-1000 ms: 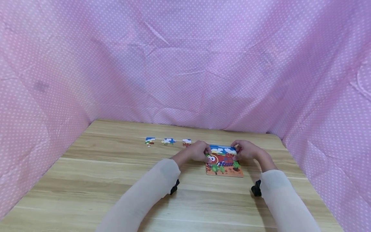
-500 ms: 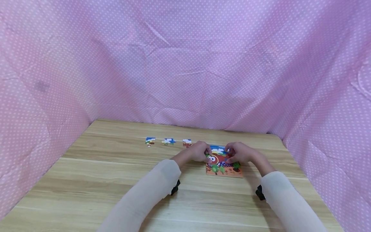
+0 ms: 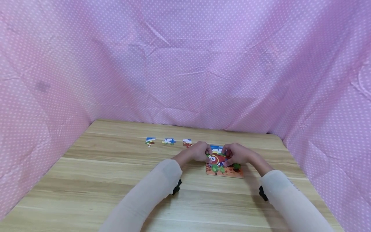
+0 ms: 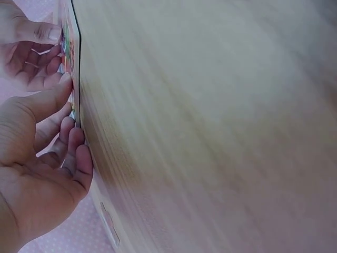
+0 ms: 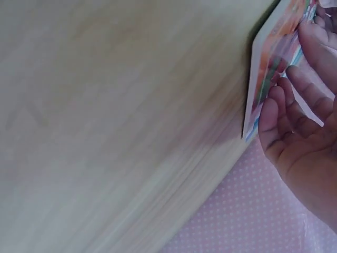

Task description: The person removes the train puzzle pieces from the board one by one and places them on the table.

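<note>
A picture puzzle board [image 3: 223,171] with a smiling red train, clouds and green trees lies toward the right of the table. My left hand [image 3: 200,152] holds its left edge, the thumb on the picture and the other fingers bent against the side. From the right, my right hand [image 3: 238,153] reaches over the board, its bent fingertips and thumb on the picture's middle and covering part of it. In the right wrist view those fingers [image 5: 271,110] touch the board's face; I cannot tell whether they pinch a puzzle piece.
Three loose puzzle pieces lie in a row left of the board: a left one [image 3: 150,140], a middle one [image 3: 169,141] and a right one [image 3: 187,141] close to my left hand. The wooden table [image 3: 116,180] ends at a pink dotted cloth [image 3: 185,80] behind and at both sides.
My right hand has slid left across the board, from its upper right corner to the middle of the picture. My left hand has stayed at the left edge; the loose pieces look unmoved.
</note>
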`<state>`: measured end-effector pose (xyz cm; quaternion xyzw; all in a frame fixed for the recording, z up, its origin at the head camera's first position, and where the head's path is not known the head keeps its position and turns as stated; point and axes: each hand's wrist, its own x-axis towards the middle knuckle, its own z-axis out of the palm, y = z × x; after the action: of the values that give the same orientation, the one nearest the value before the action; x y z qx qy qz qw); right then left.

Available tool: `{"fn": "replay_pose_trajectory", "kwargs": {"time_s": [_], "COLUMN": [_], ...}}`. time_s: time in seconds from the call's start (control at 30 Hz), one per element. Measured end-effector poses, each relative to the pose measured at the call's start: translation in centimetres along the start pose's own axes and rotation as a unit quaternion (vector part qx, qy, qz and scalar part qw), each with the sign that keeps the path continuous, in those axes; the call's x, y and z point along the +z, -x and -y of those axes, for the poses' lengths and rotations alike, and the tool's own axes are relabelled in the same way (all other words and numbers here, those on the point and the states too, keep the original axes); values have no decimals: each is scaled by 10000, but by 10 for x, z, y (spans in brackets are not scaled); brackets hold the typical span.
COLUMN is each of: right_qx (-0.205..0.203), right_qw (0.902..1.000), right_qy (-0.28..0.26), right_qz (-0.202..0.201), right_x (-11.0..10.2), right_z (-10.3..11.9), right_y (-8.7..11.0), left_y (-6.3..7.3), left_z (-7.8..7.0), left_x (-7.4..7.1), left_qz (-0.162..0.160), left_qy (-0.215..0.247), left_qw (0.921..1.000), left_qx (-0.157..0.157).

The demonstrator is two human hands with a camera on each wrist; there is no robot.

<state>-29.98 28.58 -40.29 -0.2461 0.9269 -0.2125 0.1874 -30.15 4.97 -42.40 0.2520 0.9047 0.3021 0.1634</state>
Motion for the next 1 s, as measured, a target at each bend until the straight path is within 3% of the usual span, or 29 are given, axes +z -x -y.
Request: {"fn": "replay_pose_trajectory", "kwargs": {"time_s": [0.4, 1.0], "right_qx": [-8, 85], "right_qw": [9997, 9983], "right_qy": [-252, -565], "right_qz": [-74, -117], "right_x": [5, 7], "right_z": [-4, -4], "right_y": [-1, 1], "left_y": [-1, -2], "left_z": [-3, -9], "left_x": [2, 5], "left_qz": [102, 1], "left_qy": [69, 135], "left_qw": [9996, 9992], "left_qx": [-257, -378]}}
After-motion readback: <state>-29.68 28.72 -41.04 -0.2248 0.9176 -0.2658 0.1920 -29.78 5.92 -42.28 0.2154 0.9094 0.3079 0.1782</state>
